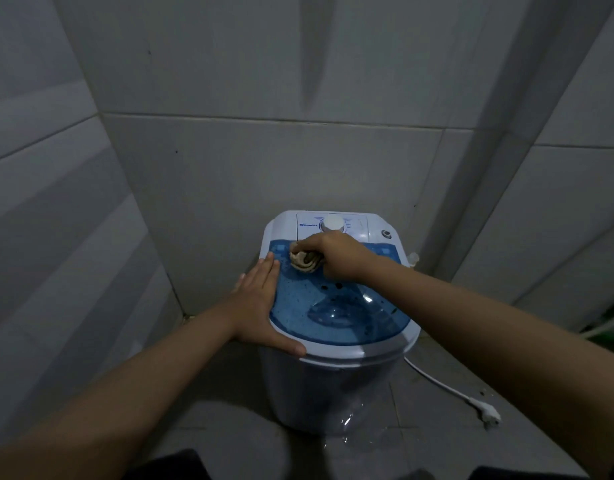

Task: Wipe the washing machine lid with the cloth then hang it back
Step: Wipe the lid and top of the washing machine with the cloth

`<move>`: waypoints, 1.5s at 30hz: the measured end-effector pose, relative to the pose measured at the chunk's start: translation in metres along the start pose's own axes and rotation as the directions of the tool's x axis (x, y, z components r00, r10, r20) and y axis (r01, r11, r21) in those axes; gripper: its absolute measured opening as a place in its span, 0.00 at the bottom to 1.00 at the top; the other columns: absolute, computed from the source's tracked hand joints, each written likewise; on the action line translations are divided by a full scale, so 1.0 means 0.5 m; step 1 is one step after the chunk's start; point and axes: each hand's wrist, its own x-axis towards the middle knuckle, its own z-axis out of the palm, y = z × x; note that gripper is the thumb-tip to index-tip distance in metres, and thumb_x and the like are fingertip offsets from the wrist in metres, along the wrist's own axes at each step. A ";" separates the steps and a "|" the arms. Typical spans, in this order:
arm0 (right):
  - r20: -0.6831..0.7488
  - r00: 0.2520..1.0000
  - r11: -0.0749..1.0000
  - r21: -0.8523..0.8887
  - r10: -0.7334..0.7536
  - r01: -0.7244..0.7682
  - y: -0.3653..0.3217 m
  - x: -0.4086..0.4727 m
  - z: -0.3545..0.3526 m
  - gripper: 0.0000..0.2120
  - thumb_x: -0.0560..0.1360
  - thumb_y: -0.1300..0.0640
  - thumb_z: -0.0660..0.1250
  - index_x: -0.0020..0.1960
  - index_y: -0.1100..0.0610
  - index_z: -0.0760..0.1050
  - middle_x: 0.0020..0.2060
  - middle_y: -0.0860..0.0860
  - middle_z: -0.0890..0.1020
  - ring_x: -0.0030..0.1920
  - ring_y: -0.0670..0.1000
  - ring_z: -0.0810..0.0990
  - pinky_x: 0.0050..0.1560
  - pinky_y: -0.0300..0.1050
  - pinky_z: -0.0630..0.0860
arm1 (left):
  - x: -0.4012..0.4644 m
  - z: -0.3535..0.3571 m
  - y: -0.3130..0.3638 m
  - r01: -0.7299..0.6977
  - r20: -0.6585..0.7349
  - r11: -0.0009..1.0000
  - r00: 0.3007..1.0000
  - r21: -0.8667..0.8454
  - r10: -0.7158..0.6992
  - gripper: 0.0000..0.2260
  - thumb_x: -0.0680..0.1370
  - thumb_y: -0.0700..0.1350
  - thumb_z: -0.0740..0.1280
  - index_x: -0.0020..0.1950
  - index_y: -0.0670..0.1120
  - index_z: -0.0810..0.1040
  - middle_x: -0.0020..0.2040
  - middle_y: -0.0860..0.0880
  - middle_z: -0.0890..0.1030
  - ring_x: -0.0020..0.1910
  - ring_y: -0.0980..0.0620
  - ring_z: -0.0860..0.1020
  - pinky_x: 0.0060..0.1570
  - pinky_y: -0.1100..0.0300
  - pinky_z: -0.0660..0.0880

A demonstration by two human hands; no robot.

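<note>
Grey tiled corner, one small washing machine (333, 386) on the floor. Right hand (336, 256) clenched round one bunched cloth (303, 260), pressed on blue lid (312, 306) near one dial (333, 223). Left hand (260, 299) flat, released, on lid's left edge. One unplugged plug (488, 415) on floor.

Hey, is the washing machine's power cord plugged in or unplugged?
Unplugged: the white plug lies loose on the floor right of the washing machine.

Dim, bluish and flat overall; soft shadows on the tiled wall (264, 161) above the hands; small glare below the right hand (336, 254); wide-angle bending at edges.
</note>
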 end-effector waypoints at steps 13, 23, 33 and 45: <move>0.006 0.997 0.996 -0.049 -0.073 0.073 -0.009 -0.087 0.008 0.28 0.68 0.68 0.66 0.65 0.50 0.72 0.62 0.52 0.79 0.60 0.55 0.77 0.59 0.52 0.75 | 0.001 0.000 -0.001 0.009 0.022 1.000 1.000 0.018 -0.010 0.71 0.47 0.82 0.58 0.75 0.45 0.30 0.76 0.47 0.29 0.76 0.49 0.32 0.74 0.47 0.37; 0.166 0.983 0.997 0.012 -0.079 0.078 0.006 -0.177 -0.020 0.28 0.67 0.70 0.64 0.64 0.51 0.74 0.60 0.52 0.80 0.60 0.53 0.77 0.61 0.52 0.74 | -0.001 -0.002 0.002 0.015 0.024 1.000 1.000 0.018 -0.016 0.73 0.44 0.83 0.56 0.75 0.45 0.30 0.76 0.47 0.29 0.76 0.49 0.32 0.74 0.47 0.37; -0.113 0.970 0.975 -0.036 0.214 -0.219 0.088 -0.055 -0.034 0.24 0.68 0.70 0.64 0.61 0.55 0.75 0.56 0.58 0.78 0.57 0.60 0.76 0.52 0.50 0.73 | 0.000 -0.003 0.000 0.008 0.021 1.000 1.000 0.003 -0.009 0.72 0.46 0.82 0.58 0.75 0.45 0.30 0.76 0.48 0.28 0.76 0.49 0.32 0.72 0.47 0.36; -0.143 0.981 0.991 0.008 0.135 -0.135 0.079 -0.179 0.011 0.28 0.69 0.69 0.64 0.66 0.50 0.70 0.65 0.54 0.75 0.62 0.57 0.74 0.59 0.53 0.75 | 0.005 -0.001 -0.001 0.014 0.043 1.000 0.999 0.019 -0.015 0.72 0.45 0.83 0.57 0.75 0.45 0.29 0.76 0.46 0.28 0.76 0.48 0.32 0.74 0.47 0.37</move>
